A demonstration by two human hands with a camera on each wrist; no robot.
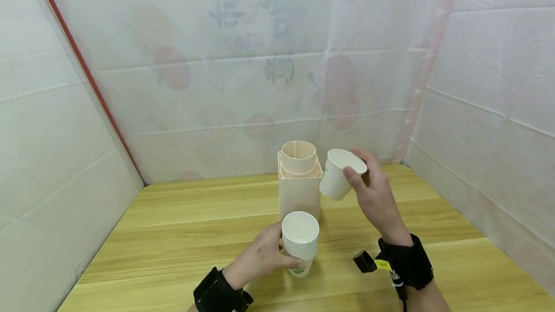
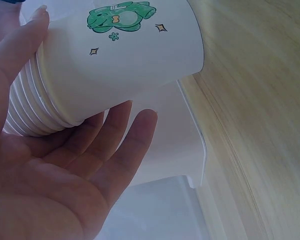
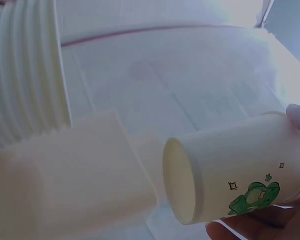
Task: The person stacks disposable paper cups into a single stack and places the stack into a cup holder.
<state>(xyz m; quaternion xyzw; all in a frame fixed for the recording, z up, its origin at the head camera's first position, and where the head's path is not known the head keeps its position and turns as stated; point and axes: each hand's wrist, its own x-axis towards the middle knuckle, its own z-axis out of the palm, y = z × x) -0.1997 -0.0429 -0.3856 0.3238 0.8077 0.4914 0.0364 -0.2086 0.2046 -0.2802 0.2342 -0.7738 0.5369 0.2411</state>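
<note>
My left hand (image 1: 262, 256) grips a stack of nested white paper cups (image 1: 301, 244), mouths up, at the front of the container. In the left wrist view the outermost paper cup (image 2: 125, 75) shows a green cartoon animal, and the thumb and fingers lie around the stack. My right hand (image 1: 376, 194) holds a single white paper cup (image 1: 336, 182) near its rim, thumb on one side and fingers on the other. This cup tilts, its base toward the container's right side; its green print shows in the right wrist view.
A cream square container (image 1: 299, 199) with a round tube (image 1: 299, 158) rising from its top stands on the wooden table (image 1: 208, 235), behind the stack. Pale cloth walls (image 1: 260, 95) enclose the back and both sides. Black bands (image 1: 409, 259) wrap both wrists.
</note>
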